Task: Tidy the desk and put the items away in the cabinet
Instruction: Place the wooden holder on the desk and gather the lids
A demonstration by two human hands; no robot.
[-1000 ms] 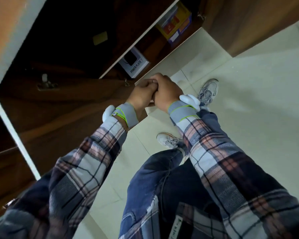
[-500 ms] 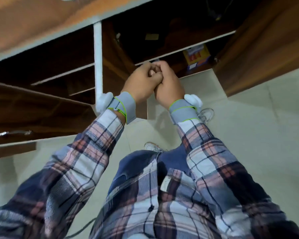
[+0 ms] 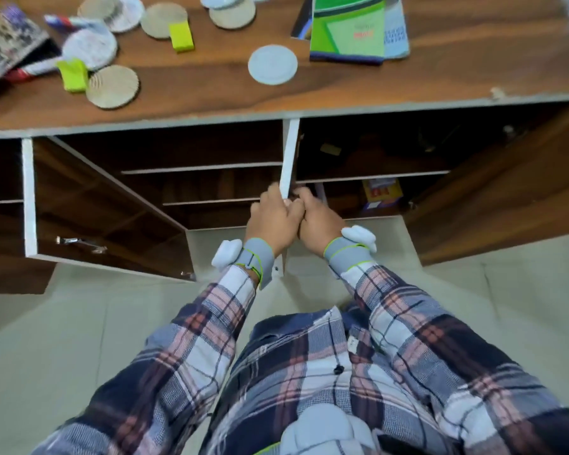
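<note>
- Since half a second ago the view is lifted, so that the brown wood-grain desk top [image 3: 440,70] is brought into sight above the dark wooden cabinet [image 3: 211,149]; the hands are kept pressed together as before
- The left hand [image 3: 271,223] and right hand [image 3: 321,224] are held knuckle to knuckle, fingers curled, just in front of the white upright divider [image 3: 289,152]; whether anything is gripped between them cannot be told
- The brown cabinet doors [image 3: 112,205] are swung wide on both sides, judged so that the shelves are left reachable for loading
- The items to be tidied are scattered on the desk top, well apart from the hands
- Seen there are round woven straw coasters [image 3: 113,87], a pale grey round disc [image 3: 272,64], lime-green blocks [image 3: 181,36] and a stack of green-covered booklets [image 3: 347,27]
- A yellow-and-red box [image 3: 382,193] is lodged on the lower shelf of the right compartment, and the rest of the desk clutter is judged to be meant for the shelves around it
</note>
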